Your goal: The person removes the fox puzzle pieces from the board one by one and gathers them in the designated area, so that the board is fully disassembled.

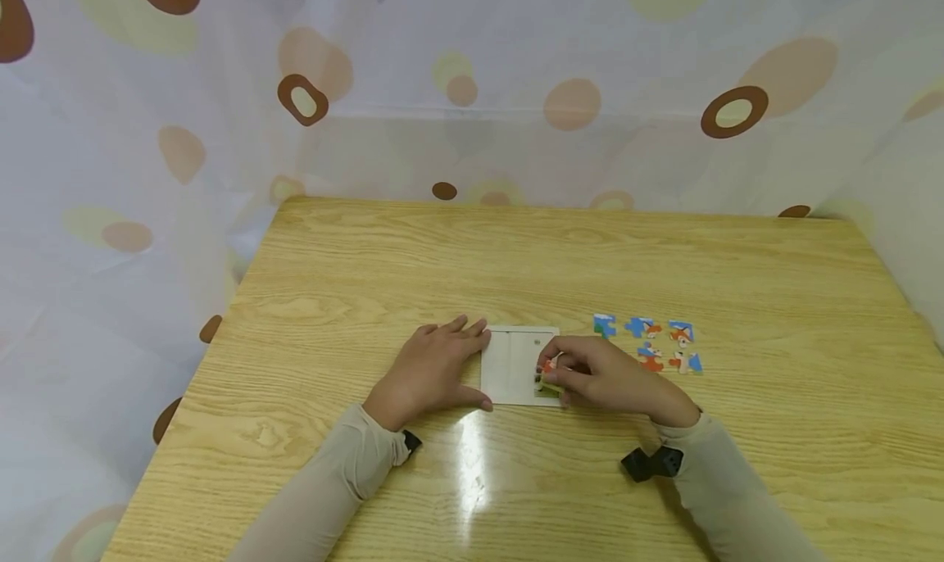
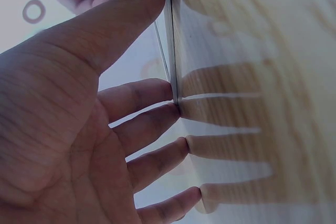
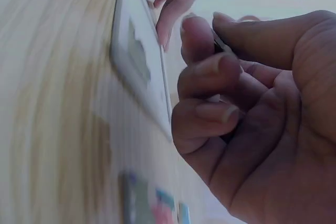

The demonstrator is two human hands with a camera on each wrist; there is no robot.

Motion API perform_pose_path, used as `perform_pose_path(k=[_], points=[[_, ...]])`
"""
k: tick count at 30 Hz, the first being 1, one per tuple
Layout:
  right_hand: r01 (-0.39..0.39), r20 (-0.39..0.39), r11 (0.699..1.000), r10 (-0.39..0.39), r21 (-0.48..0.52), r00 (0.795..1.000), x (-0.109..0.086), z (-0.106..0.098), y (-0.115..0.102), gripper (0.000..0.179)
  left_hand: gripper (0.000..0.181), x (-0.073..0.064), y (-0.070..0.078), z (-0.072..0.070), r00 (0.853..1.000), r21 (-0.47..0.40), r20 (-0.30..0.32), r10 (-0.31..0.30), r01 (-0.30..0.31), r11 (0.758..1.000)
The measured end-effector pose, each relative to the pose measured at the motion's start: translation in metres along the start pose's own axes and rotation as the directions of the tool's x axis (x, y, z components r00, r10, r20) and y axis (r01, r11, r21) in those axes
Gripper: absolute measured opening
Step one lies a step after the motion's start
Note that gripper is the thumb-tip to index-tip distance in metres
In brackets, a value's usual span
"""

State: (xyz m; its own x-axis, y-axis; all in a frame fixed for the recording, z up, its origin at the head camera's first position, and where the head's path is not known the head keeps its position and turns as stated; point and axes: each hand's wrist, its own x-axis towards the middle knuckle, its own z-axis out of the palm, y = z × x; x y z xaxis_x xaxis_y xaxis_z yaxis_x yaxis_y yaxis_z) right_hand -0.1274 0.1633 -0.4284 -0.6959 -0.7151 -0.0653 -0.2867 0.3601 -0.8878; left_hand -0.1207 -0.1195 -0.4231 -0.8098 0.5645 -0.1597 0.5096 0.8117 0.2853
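A shallow white puzzle tray lies flat on the table. My left hand rests at its left side, fingers spread and fairly straight, with the thumb by the near left corner. In the left wrist view, fingertips meet the tabletop along the tray's edge. Over the tray's right part, my right hand pinches a small puzzle piece with red on it between thumb and fingers. Below that hand, a greenish puzzle piece lies in the tray's near right corner, partly covered by the fingers.
Right of the tray lie several loose puzzle pieces with blue, orange and white print, among them a blue and green piece and a fox-face piece. A patterned curtain hangs behind the wooden table.
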Motion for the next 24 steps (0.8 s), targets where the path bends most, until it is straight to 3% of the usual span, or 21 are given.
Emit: perform_pose_path(k=[7,15,24], points=[[0.025,-0.039,0.995,-0.029,-0.093,0.999,-0.028,-0.013,0.008,0.023,0.100,0.000,-0.001,0.000,1.000,-0.011,0.005,0.001,-0.001,1.000],[-0.063,-0.081,0.998,0.064,0.011,0.995,-0.059,-0.030,0.012,0.007,0.100,-0.001,0.000,0.000,1.000,-0.010,0.002,-0.005,0.005,1.000],[-0.068,-0.183,0.990,0.044,-0.126,0.982,-0.084,-0.039,0.021,0.014,0.100,0.000,0.000,0.000,1.000,-0.005,0.000,-0.003,0.003,1.000]])
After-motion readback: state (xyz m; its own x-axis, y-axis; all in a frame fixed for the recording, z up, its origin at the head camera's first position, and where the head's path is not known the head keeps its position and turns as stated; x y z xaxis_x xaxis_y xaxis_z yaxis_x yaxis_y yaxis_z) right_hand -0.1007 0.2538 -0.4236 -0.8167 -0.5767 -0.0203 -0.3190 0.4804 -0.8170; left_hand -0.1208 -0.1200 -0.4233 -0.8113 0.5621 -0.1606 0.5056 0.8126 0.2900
